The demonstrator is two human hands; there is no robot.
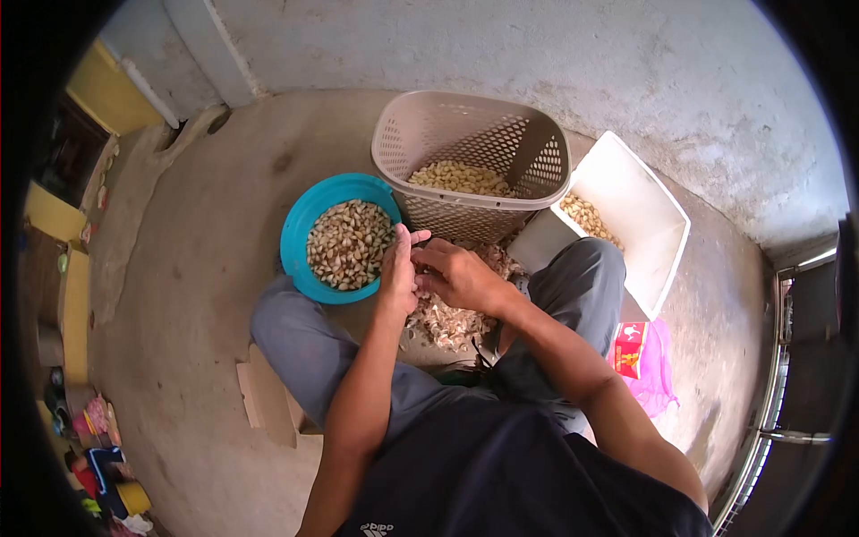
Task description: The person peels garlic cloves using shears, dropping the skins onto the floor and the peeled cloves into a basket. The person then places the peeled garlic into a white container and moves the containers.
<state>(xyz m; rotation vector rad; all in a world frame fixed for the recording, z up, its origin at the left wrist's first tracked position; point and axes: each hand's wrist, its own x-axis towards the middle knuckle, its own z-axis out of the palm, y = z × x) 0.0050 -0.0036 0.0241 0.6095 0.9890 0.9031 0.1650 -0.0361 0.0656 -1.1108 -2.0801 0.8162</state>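
Clock directions are running from the hands. The left hand [400, 273] is pointing its straightened fingers toward one o'clock, and the right hand [461, 279] is curling its fingers in to meet them; I cannot tell whether either is grasping a clove, nor how its long axis would be lying. Garlic cloves [349, 246] are filling much of one turquoise bowl [298, 233] at ten o'clock, too many to count, their long axes pointing every way. One beige basket [470, 217], at one o'clock, is holding paler cloves [461, 177] along its bottom. One white bin [640, 215], between two and three o'clock, is holding more yellowish cloves [589, 219] toward its left end. A heap of papery skins [447, 324] is lying at five o'clock, between the legs.
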